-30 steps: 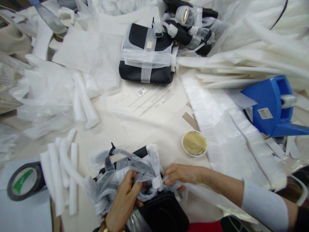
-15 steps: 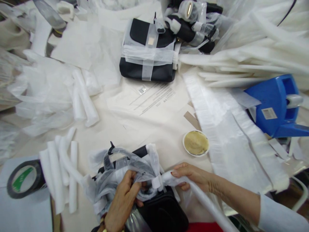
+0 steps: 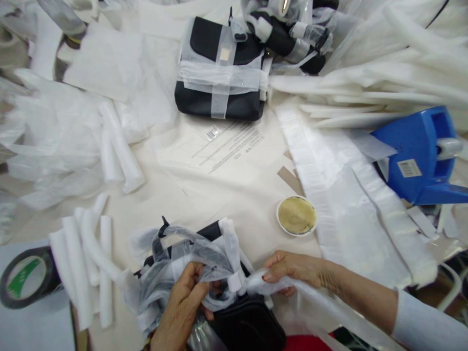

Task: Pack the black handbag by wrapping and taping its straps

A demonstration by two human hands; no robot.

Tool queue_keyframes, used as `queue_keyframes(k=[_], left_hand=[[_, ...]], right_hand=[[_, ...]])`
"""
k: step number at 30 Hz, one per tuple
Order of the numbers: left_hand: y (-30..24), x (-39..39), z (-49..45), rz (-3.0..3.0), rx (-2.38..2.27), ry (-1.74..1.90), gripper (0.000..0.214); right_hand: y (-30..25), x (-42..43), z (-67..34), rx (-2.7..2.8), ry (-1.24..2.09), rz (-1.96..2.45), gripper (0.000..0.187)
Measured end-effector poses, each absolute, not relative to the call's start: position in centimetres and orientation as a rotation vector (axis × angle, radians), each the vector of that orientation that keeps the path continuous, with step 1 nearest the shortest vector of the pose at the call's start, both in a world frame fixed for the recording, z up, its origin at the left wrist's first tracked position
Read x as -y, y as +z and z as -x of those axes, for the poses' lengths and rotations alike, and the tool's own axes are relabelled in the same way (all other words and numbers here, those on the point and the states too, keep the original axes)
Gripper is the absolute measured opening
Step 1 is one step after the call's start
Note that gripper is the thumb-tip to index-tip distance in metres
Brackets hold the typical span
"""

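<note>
A black bag (image 3: 248,324) lies at the front of the table, its strap bundled in translucent white wrap. My left hand (image 3: 185,302) is closed on the wrapped strap (image 3: 215,265), thumb and fingers pinching it. My right hand (image 3: 288,270) grips a long strip of white foam wrap (image 3: 329,300), close to a white band (image 3: 236,281) around the strap. The strip's loose end trails down to the lower right. Some fingertips of both hands are hidden behind the wrap.
Another wrapped black bag (image 3: 219,73) stands at the back. A small round tub (image 3: 296,216) of yellowish paste sits right of centre. White foam tubes (image 3: 106,270) and a roll of black tape (image 3: 29,278) lie left. A blue tape dispenser (image 3: 413,156) stands right, beside foam sheets (image 3: 358,209).
My right hand has shifted slightly right, and the foam strip's trailing end has swung outward to the right. My left hand keeps its hold. The whole view has moved slightly.
</note>
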State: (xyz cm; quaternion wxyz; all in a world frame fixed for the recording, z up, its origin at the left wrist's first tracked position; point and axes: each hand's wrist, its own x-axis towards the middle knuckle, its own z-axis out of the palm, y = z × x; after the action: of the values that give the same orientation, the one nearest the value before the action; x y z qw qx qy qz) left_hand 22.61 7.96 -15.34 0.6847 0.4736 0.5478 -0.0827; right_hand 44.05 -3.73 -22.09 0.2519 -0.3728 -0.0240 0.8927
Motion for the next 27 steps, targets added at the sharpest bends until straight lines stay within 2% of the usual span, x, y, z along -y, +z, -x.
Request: queue_keyframes(k=[4,15,27], left_hand=[[-14.8,-8.7,-22.7,-0.978,-1.142,-0.231,0.028],[-13.6,-8.9,-25.5,-0.902,-1.14,-0.286,0.055],[-15.0,-9.4,-24.4,-0.698,-0.979,-0.332,0.037]], right_hand=[[-21.7,3.2,-43.9,0.254,2.396,1.161,0.017],[-21.9,4.3,-43.1,0.23,2.225,1.1,0.024],[-21.2,4.3,-44.0,0.541,2.206,1.301,0.024]])
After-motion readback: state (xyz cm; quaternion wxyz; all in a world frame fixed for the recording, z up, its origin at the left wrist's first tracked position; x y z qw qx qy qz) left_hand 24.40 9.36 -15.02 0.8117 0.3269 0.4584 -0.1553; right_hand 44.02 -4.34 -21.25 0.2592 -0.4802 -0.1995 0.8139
